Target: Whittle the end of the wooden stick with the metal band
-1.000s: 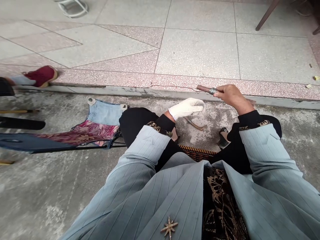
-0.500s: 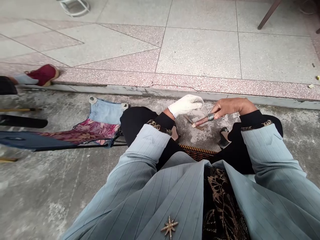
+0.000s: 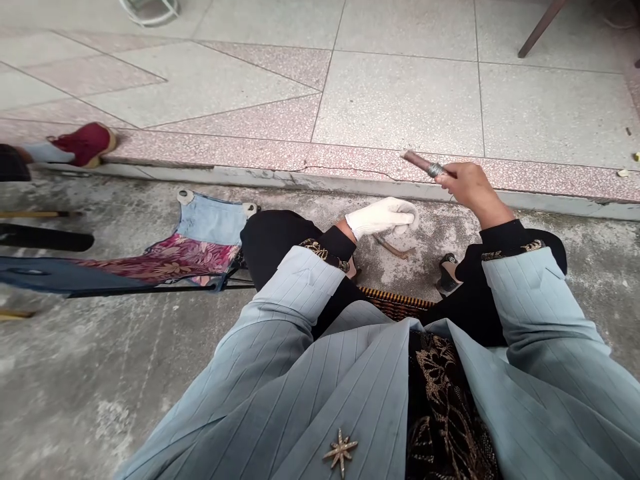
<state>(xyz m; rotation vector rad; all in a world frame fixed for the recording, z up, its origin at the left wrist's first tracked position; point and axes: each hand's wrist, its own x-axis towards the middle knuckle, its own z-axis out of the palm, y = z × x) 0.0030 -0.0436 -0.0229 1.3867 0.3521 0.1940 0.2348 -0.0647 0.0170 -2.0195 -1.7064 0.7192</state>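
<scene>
My right hand (image 3: 470,183), bare, grips a brown stick (image 3: 417,160) with silver wire wound around it just ahead of my fingers. The stick's pale end points up and left, over the edge of the step. Below and to the left of it, my left hand (image 3: 383,217) wears a white knit glove. Its fingers are curled closed, and whatever they may hold is hidden. A thin brown twig (image 3: 395,248) lies on the concrete just under the gloved hand. The two hands are apart.
A tiled step (image 3: 400,100) runs across in front of me. At left stands a folding chair (image 3: 200,257) with patterned fabric, and beyond it a person's red shoe (image 3: 90,143) rests on the step edge. A brown furniture leg (image 3: 540,30) stands at upper right.
My right hand has swung the wire-wrapped stick up and away from the gloved hand, turning its tip toward the step. My left hand has shifted slightly right and down, still closed.
</scene>
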